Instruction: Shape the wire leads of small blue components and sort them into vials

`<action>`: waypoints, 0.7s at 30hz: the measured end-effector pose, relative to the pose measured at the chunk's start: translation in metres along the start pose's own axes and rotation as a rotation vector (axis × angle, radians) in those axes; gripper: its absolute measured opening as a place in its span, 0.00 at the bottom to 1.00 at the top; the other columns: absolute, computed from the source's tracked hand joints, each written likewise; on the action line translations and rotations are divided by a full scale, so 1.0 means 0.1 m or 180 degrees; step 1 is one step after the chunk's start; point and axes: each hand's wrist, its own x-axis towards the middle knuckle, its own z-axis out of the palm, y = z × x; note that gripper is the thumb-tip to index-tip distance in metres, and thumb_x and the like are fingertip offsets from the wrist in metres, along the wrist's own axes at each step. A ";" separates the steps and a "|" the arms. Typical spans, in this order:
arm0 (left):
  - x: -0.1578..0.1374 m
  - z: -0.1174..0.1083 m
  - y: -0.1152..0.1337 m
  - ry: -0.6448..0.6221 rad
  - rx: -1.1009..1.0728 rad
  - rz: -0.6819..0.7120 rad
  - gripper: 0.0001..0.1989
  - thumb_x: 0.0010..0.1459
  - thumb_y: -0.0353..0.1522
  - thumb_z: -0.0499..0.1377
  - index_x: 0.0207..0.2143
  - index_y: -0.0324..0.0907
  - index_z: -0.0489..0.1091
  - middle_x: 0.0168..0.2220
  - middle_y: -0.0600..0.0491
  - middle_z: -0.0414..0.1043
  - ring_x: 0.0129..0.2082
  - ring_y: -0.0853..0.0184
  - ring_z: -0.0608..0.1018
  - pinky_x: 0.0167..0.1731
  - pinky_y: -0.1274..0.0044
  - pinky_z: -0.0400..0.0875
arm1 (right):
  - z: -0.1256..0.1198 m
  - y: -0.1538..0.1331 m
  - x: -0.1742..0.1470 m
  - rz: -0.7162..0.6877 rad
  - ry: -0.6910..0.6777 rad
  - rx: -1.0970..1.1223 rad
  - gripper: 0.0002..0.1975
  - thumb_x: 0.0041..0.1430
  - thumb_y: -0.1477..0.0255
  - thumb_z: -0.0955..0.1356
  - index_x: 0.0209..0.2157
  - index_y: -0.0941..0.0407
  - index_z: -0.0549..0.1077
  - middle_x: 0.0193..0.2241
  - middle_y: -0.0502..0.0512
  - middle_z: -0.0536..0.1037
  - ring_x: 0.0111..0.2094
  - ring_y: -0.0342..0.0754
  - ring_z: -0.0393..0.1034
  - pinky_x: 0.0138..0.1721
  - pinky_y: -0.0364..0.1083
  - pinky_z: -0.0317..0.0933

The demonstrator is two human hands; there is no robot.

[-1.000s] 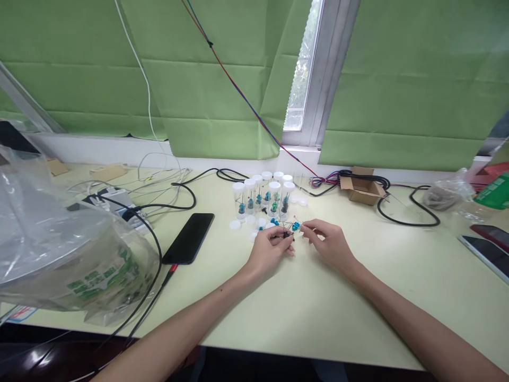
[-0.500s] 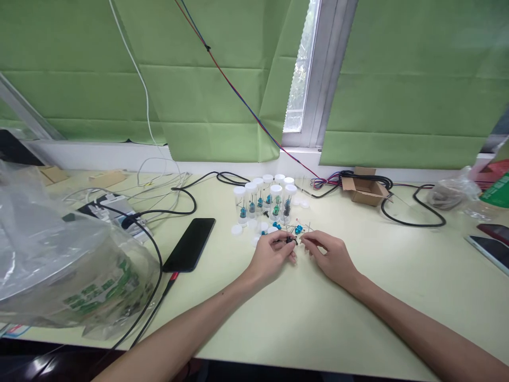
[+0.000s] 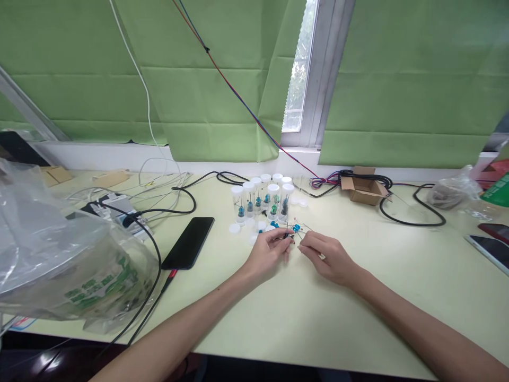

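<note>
My left hand pinches a small black part between thumb and fingers, and a thin metal pin stands upright from it. Close by on the right, my right hand is closed at the fingertips on what looks like a thin metal pin, pointing toward the left hand. Just beyond the hands lie a blue part with loose pins and another blue part. Behind them stand several clear tubes with white caps, holding blue, green or black parts with pins.
Loose white caps lie beside the tubes. A black phone and a large plastic bag are on the left, among cables. At the back right sits an open cardboard box; another phone lies at the right edge.
My right hand's fingertips have closed together and moved slightly lower beside the left hand. The left hand still holds the black part, shifted a little left as the view moved slightly.
</note>
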 end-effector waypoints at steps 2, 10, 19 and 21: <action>0.00 0.01 0.00 -0.0022 -0.0141 -0.0072 0.18 0.53 0.41 0.65 0.41 0.36 0.73 0.29 0.53 0.70 0.21 0.75 0.66 0.24 0.78 0.61 | 0.00 0.00 -0.01 -0.0088 -0.0153 -0.0086 0.10 0.68 0.75 0.60 0.31 0.55 0.65 0.26 0.51 0.65 0.27 0.44 0.57 0.29 0.43 0.53; -0.01 -0.01 -0.07 -0.0175 -0.0304 -0.0209 0.19 0.53 0.43 0.65 0.42 0.39 0.73 0.30 0.53 0.69 0.22 0.76 0.64 0.23 0.79 0.56 | 0.00 -0.07 0.03 -0.0226 -0.0335 -0.0264 0.13 0.69 0.75 0.59 0.28 0.55 0.62 0.24 0.49 0.61 0.25 0.44 0.53 0.27 0.43 0.50; -0.02 0.00 -0.08 -0.0205 -0.0242 -0.0219 0.21 0.52 0.43 0.65 0.43 0.38 0.73 0.30 0.54 0.67 0.23 0.76 0.63 0.23 0.79 0.56 | -0.01 -0.08 0.03 -0.0231 -0.0409 -0.0257 0.11 0.69 0.75 0.59 0.30 0.55 0.64 0.25 0.50 0.63 0.26 0.44 0.55 0.27 0.43 0.51; -0.02 0.00 -0.07 -0.0196 -0.0237 -0.0231 0.21 0.52 0.43 0.66 0.42 0.38 0.73 0.30 0.53 0.67 0.23 0.76 0.62 0.22 0.79 0.56 | -0.01 -0.08 0.03 -0.0196 -0.0433 -0.0250 0.11 0.69 0.75 0.59 0.31 0.55 0.64 0.26 0.50 0.63 0.26 0.44 0.56 0.27 0.43 0.51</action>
